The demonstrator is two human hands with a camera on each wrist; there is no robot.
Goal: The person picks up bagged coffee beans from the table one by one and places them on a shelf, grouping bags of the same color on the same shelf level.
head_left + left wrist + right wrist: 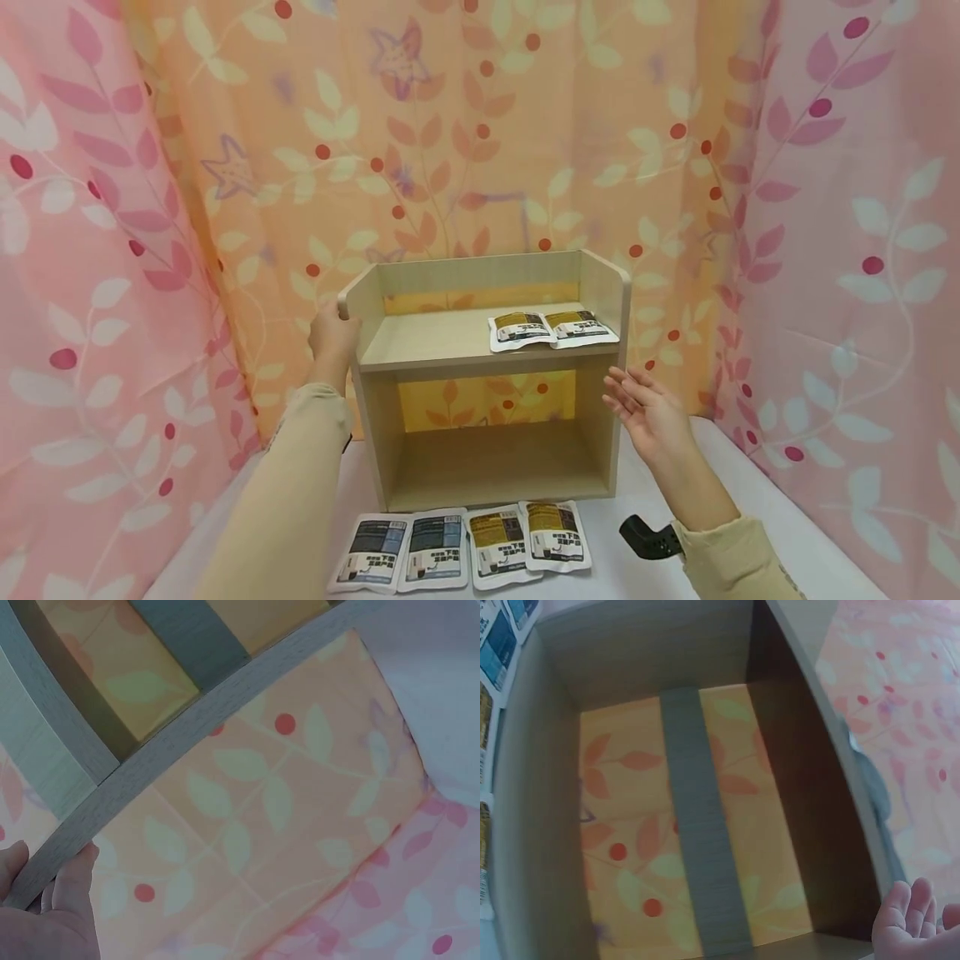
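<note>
While the left hand (333, 337) grips the edge of the wooden shelf unit's (367, 321) left side panel, thumb on one face and fingers on the other, the right hand (648, 412) is held partly open just beside the right panel, fingers loosely bent and holding nothing. The unit stands upright on a white-covered table (720, 475). On its upper board, toward the right end, two white-edged packets with gold labels (519, 330) lie side by side. Below, the lower compartment (502, 462) has a slat (697, 795) across its back, with orange fabric visible through the gaps. In front of the unit, four more packets lie in a row on the table: two with dark and blue-grey labels (433, 550) at left, two gold ones (555, 536) at right, slightly overlapping. Leaf-patterned curtains enclose the table, orange (450, 125) behind and pink (862, 333) at both sides.
</note>
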